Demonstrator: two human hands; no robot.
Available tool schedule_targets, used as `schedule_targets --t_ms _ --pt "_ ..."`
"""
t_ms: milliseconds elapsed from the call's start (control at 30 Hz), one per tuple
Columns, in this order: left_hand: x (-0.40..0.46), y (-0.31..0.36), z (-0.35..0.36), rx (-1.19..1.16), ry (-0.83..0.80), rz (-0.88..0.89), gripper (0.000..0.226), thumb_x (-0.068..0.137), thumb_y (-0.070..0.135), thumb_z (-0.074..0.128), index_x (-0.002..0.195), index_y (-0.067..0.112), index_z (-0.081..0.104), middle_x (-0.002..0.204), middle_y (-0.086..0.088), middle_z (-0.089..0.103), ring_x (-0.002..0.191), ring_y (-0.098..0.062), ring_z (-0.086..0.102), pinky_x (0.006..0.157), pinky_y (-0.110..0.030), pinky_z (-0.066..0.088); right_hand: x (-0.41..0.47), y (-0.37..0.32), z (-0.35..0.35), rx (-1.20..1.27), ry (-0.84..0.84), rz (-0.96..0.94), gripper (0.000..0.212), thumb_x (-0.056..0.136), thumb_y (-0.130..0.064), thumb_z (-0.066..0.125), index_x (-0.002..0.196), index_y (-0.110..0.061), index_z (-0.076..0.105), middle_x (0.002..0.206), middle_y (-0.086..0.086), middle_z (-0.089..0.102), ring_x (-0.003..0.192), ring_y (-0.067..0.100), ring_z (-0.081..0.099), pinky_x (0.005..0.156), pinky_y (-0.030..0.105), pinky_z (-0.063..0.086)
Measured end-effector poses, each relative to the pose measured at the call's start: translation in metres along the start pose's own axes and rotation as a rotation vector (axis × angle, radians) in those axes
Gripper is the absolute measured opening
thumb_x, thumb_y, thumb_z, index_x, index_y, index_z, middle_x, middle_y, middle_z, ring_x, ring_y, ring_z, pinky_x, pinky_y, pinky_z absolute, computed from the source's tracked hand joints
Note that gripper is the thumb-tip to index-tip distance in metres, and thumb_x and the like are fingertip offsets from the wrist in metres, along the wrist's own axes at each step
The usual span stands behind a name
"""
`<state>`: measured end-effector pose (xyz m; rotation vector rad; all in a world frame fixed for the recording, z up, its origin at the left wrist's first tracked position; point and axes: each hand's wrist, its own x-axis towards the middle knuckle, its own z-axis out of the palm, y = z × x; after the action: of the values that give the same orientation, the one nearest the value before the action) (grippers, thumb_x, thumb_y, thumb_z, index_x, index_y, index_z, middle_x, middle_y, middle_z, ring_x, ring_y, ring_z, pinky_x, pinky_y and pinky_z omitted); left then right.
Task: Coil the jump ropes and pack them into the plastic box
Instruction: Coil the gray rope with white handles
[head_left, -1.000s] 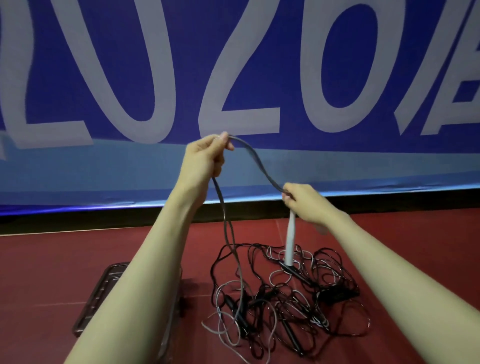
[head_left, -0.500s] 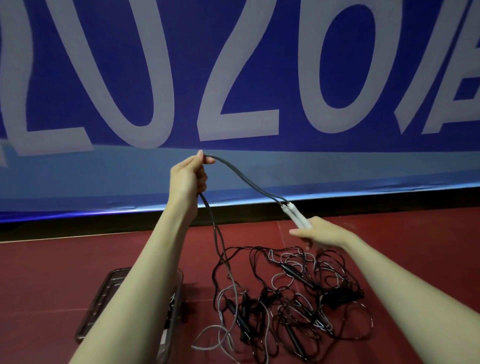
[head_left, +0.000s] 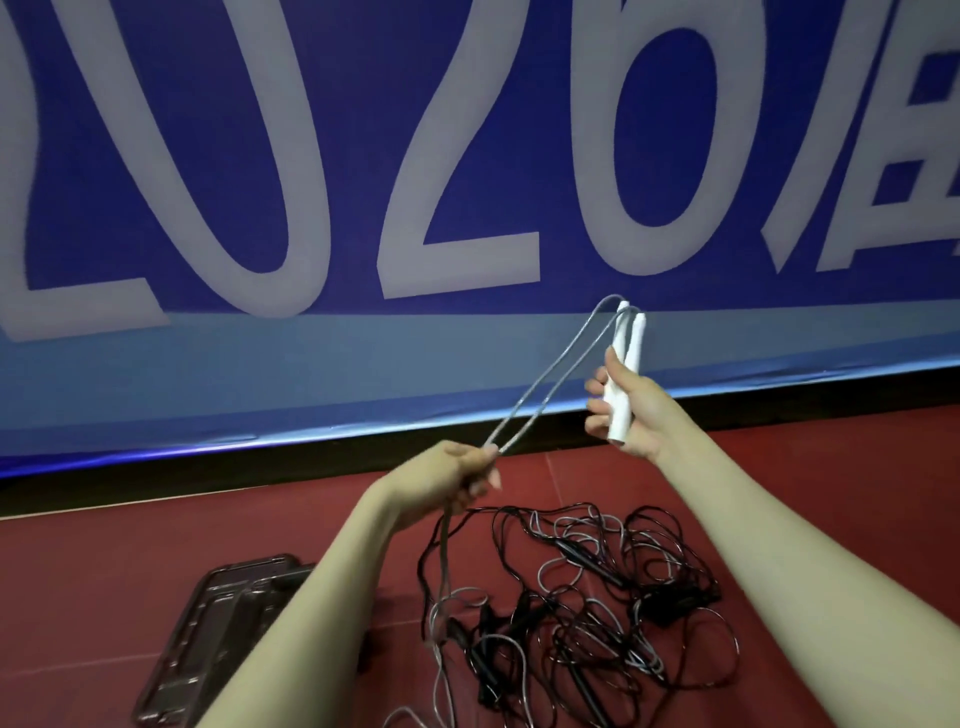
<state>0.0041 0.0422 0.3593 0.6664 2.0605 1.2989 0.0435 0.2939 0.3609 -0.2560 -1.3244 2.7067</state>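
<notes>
My right hand grips the two white handles of a grey jump rope upright in front of the banner. The doubled grey rope runs down-left from the handle tops into my left hand, which pinches both strands. Below that hand the rope hangs down to the floor. A tangled pile of black and grey jump ropes lies on the red floor under my arms. The dark plastic box sits at lower left, partly hidden by my left forearm.
A large blue banner with white numerals stands along the back, with a black strip at its foot. Red floor spreads to both sides of the pile.
My right hand has risen and turned the white handles upright. My left hand has dropped lower and now pinches two rope strands instead of one raised loop.
</notes>
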Motion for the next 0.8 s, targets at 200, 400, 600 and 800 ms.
schedule_targets --t_ms 200,400,600,800 --pt "0.011 0.005 0.041 0.047 -0.231 -0.044 0.045 0.102 0.044 0.036 0.076 0.016 0.06 0.056 0.007 0.04 0.046 -0.005 0.033 0.045 -0.017 0.028 -0.001 -0.002 0.022 0.132 0.071 -0.055 0.03 0.089 -0.045 0.058 0.097 -0.017 0.052 0.084 0.004 0.07 0.079 0.021 0.071 0.082 0.053 0.053" --pt "0.01 0.013 0.037 0.112 -0.194 0.001 0.048 0.101 0.046 0.039 0.075 0.015 0.064 0.057 0.006 0.034 0.048 -0.007 0.028 0.046 -0.019 0.026 -0.002 -0.009 0.024 0.287 0.089 -0.048 0.029 0.092 -0.022 0.063 0.077 -0.019 0.039 0.052 -0.006 0.034 0.036 0.006 0.032 0.04 0.019 0.039" --pt "-0.004 0.026 0.008 0.284 0.087 0.121 0.029 0.089 0.041 0.064 0.071 0.019 0.064 0.059 0.005 0.038 0.051 -0.008 0.031 0.05 -0.02 0.026 -0.003 -0.011 0.022 -0.14 0.047 -0.01 0.032 0.098 -0.014 0.048 0.069 -0.018 0.035 0.043 -0.006 0.027 0.033 0.008 0.027 0.039 0.02 0.036" --pt "-0.015 0.048 -0.02 0.632 0.658 0.379 0.02 0.088 0.028 0.065 0.079 0.021 0.049 0.063 0.007 0.051 0.061 -0.019 0.046 0.057 -0.032 0.035 -0.017 -0.008 0.037 -0.642 -0.155 0.061 0.016 0.094 -0.008 0.057 0.079 -0.006 0.052 0.066 0.008 0.052 0.071 0.019 0.064 0.063 0.037 0.057"
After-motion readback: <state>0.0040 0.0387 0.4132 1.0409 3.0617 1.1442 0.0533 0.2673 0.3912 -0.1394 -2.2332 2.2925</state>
